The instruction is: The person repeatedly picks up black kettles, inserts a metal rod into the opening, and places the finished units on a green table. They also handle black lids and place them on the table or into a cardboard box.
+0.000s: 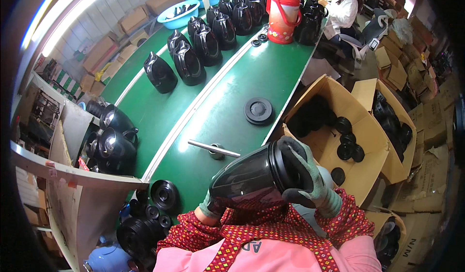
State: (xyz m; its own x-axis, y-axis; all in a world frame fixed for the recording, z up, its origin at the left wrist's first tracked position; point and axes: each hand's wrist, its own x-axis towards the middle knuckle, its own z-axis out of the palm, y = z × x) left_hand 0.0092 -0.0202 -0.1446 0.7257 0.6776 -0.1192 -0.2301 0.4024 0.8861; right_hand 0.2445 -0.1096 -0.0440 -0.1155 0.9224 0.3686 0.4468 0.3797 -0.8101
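Note:
A glossy black jug body (242,180) lies tilted sideways in front of my chest. My left hand (207,205), in a grey-green glove, wraps the jug's left end; most of its fingers are hidden behind the body. At the opposite end, my gloved right hand (311,177) grips the black round base (289,168), thumb and fingers spread over its rim. Just beyond the jug, a metal bar tool (213,148) rests on the green table (218,97). Farther off lies a black round disc (259,110).
Several black jugs (189,63) stand along the table, with a red flowered thermos (283,15) beyond. Cardboard boxes (373,136) of black round parts flank the right edge. Black discs (164,194) pile up at lower left. A person in white (341,13) sits far right.

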